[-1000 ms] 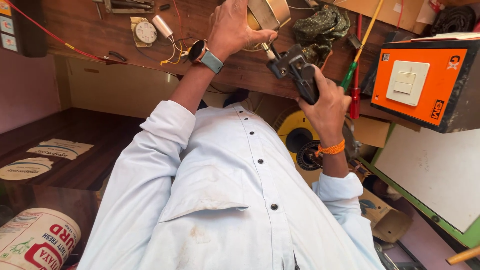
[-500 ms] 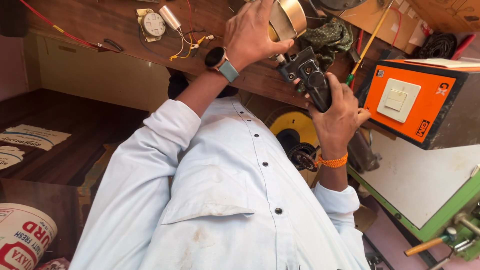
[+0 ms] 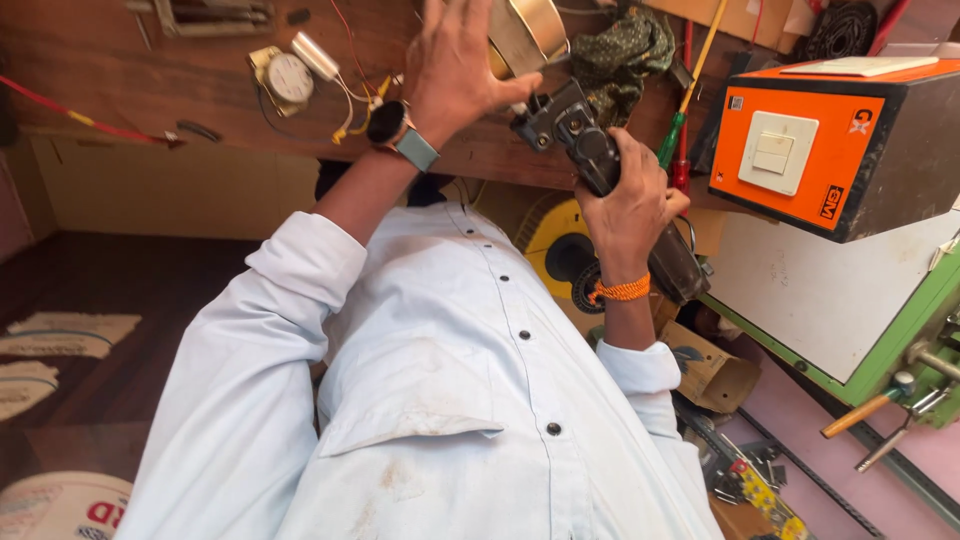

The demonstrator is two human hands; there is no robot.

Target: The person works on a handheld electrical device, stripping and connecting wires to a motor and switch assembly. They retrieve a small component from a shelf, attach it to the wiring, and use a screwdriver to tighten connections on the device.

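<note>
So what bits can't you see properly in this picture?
- Head view: the tip of the black tool is hidden behind the left hand.
- The brass ring is cut off by the top edge.
- The tool's grip is covered by the right hand.
- The small dial is too tiny to read.

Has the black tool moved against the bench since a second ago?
No, not noticeably. The tool, gripped in the right hand, still has its head just under the brass ring at the bench edge; only the camera shifted.

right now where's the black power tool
In the head view, the black power tool is upper centre, gripped by the right hand, its tip against the brass ring.
</note>
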